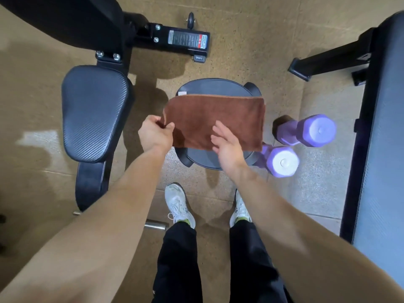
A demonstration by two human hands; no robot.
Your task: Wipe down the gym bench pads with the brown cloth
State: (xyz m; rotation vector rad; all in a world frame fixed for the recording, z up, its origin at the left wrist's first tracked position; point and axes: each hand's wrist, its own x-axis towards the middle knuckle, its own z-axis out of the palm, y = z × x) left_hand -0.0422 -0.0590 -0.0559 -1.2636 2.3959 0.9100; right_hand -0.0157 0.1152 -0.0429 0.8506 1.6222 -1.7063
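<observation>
Pinching the cloth (215, 119) mid-frame in my left grip (156, 133), right grip (227, 147) open over it; pad (94, 112) at left looks unwiped.

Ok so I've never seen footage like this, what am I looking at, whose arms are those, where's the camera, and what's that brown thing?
There is no machine here: this is one picture from a camera worn on a person's head, looking down at their own arms and white shoes. The left hand pinches the left edge of a brown cloth, which lies spread over a round dark stool. The right hand is open above the cloth; it is blurred, so I cannot tell whether it touches. On the left is a black gym bench pad, at the right edge another padded bench. Two purple dumbbells sit on the floor beside the stool.
</observation>
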